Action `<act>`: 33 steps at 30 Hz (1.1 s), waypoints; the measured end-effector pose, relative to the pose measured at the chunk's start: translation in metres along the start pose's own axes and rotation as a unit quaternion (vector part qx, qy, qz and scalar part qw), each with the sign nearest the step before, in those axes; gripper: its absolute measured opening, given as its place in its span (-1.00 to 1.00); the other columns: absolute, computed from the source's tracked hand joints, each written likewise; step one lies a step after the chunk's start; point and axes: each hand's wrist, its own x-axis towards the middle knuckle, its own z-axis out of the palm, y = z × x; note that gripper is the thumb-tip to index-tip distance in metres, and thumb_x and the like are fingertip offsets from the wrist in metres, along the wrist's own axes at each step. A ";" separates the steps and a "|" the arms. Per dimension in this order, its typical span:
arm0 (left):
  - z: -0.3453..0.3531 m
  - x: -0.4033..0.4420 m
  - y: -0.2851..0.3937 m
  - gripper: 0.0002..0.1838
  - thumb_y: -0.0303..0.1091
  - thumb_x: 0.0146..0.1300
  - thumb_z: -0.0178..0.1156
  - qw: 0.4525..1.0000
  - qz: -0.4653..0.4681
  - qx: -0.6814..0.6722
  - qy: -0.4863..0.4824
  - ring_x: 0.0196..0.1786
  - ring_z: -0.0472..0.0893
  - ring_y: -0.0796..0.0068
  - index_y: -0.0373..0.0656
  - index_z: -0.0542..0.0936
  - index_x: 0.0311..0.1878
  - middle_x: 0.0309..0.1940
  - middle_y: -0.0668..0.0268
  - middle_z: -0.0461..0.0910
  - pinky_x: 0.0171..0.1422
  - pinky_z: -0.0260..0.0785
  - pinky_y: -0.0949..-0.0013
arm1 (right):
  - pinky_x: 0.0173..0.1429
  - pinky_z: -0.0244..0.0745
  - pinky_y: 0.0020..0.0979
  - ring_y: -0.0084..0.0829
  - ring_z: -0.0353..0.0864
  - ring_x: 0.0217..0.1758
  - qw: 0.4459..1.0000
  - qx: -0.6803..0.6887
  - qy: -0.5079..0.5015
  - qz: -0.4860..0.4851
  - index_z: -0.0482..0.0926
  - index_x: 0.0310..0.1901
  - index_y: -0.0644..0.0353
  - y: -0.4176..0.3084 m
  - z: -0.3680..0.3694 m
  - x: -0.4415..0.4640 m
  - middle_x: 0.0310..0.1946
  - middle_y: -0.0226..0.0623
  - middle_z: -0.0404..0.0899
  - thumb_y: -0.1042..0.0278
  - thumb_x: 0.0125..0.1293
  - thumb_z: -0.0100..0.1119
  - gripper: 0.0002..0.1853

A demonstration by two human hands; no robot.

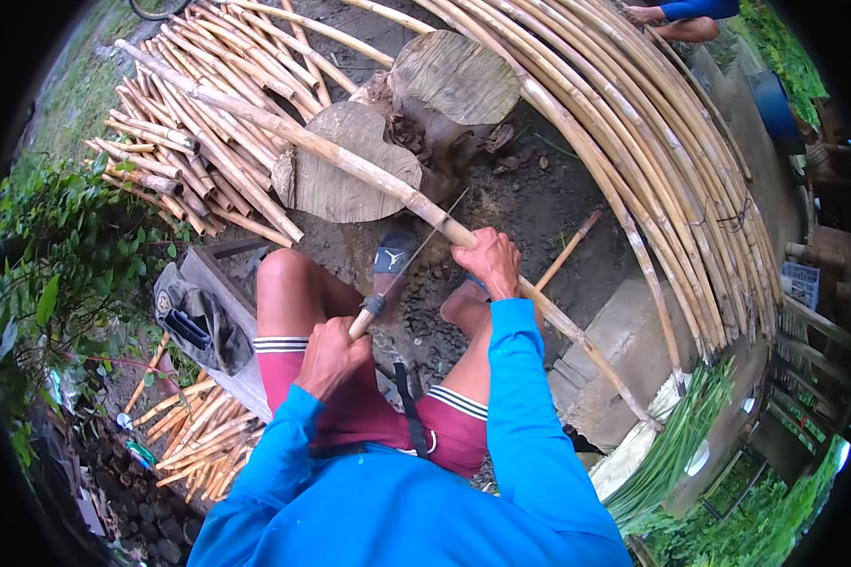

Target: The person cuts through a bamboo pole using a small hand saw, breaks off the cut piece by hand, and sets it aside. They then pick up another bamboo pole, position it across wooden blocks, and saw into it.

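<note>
A long pale bamboo pole (350,163) slants across the view, passing over a stump (345,156) with a flat cut top. My right hand (490,259) is closed around it near the middle. In my left hand (333,355) is the wooden handle of a long, narrow-bladed knife (416,251), with a dark wrapping where blade meets handle. Its blade shows nearly edge-on and crosses the pole just left of my right hand; whether it has cut in, I cannot tell. My feet, in dark sandals (393,257), are below the pole.
Cut bamboo pieces (227,104) are heaped at upper left, shorter ones (208,439) at lower left. Long bundled poles (652,142) curve along the right. A second stump (456,76) stands behind. A cap (199,317) lies on the wooden seat. Another person's arm (686,11) shows at top right.
</note>
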 end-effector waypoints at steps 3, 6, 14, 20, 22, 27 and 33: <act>0.003 0.040 0.041 -0.62 -0.18 0.11 0.13 0.999 -0.012 -0.049 -0.018 -0.22 0.62 -0.31 -0.34 0.66 -0.22 -0.38 -0.28 0.60 0.03 0.48 -0.14 | 0.06 0.59 -0.01 0.15 0.68 -0.08 0.999 0.012 0.045 -0.008 0.75 -0.21 0.07 -0.007 0.004 -0.007 -0.22 0.08 0.71 0.00 0.01 0.27 -0.61; 0.018 0.073 0.045 -0.61 -0.17 0.11 0.10 0.999 0.015 -0.033 0.027 -0.22 0.62 -0.33 -0.36 0.63 -0.24 -0.36 -0.29 0.60 0.01 0.47 -0.14 | 0.04 0.59 0.00 0.15 0.69 -0.10 0.999 0.014 0.035 -0.003 0.76 -0.21 0.06 -0.004 -0.008 -0.008 -0.23 0.08 0.71 0.01 0.02 0.27 -0.63; -0.002 0.007 -0.002 -0.73 -0.25 0.12 0.13 1.000 0.023 0.011 0.003 -0.24 0.61 -0.31 -0.30 0.64 -0.35 -0.39 -0.23 0.61 -0.04 0.46 -0.19 | 0.08 0.58 -0.03 0.14 0.68 -0.08 1.000 0.009 0.004 -0.002 0.75 -0.17 0.06 -0.001 -0.005 -0.005 -0.21 0.08 0.71 0.03 0.03 0.25 -0.61; 0.023 0.080 0.043 -0.65 -0.18 0.08 0.11 1.000 0.007 -0.024 0.002 -0.19 0.63 -0.29 -0.33 0.64 -0.31 -0.37 -0.27 0.60 0.00 0.47 -0.14 | 0.09 0.58 -0.01 0.14 0.68 -0.05 1.000 0.025 -0.001 -0.003 0.75 -0.15 0.02 -0.004 -0.002 -0.006 -0.19 0.07 0.71 0.00 0.01 0.27 -0.60; 0.023 0.080 0.047 -0.66 -0.18 0.10 0.12 0.998 0.057 -0.021 -0.007 -0.22 0.62 -0.31 -0.33 0.61 -0.32 -0.39 -0.26 0.60 -0.05 0.46 -0.15 | 0.10 0.57 0.00 0.14 0.67 -0.05 1.000 0.030 -0.002 0.004 0.75 -0.14 0.00 0.002 -0.010 -0.006 -0.18 0.06 0.71 0.00 0.00 0.28 -0.59; 0.007 0.015 0.012 -0.74 -0.23 0.13 0.13 0.999 0.052 -0.003 -0.001 -0.32 0.59 -0.32 -0.29 0.57 -0.38 -0.50 -0.20 0.56 -0.15 0.42 -0.19 | 0.12 0.57 -0.03 0.14 0.67 -0.02 0.999 0.031 -0.009 0.027 0.75 -0.16 0.06 0.014 -0.018 0.004 -0.16 0.06 0.71 -0.03 -0.01 0.28 -0.57; 0.009 -0.011 0.001 -0.76 -0.28 0.12 0.12 0.999 0.026 -0.014 0.034 -0.37 0.56 -0.32 -0.29 0.49 -0.48 -0.55 -0.19 0.52 -0.22 0.38 -0.17 | 0.12 0.56 -0.04 0.13 0.67 -0.02 0.999 0.035 -0.018 0.011 0.74 -0.15 0.09 0.014 -0.016 0.007 -0.16 0.07 0.71 -0.02 -0.02 0.28 -0.55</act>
